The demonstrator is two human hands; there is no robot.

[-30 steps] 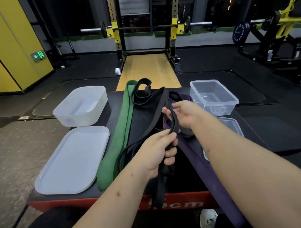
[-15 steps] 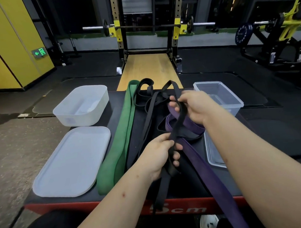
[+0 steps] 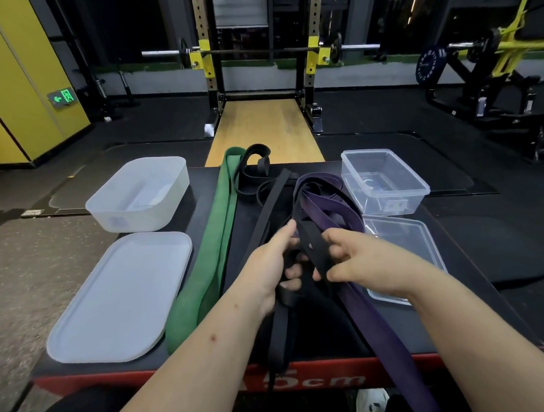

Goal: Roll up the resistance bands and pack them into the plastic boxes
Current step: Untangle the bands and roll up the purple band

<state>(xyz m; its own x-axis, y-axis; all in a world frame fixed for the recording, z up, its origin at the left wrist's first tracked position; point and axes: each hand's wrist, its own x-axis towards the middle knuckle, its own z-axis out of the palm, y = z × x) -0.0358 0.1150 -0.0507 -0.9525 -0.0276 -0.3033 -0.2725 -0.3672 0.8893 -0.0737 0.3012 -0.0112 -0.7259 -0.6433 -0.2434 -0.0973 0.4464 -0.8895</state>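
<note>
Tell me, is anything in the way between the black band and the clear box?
Only the purple band, bunched between them. The left hand and right hand grip the black band; the clear box stands open.

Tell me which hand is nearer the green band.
Left. The left hand grips the black band just right of the green band; the right hand holds it farther right, beyond the left.
</note>
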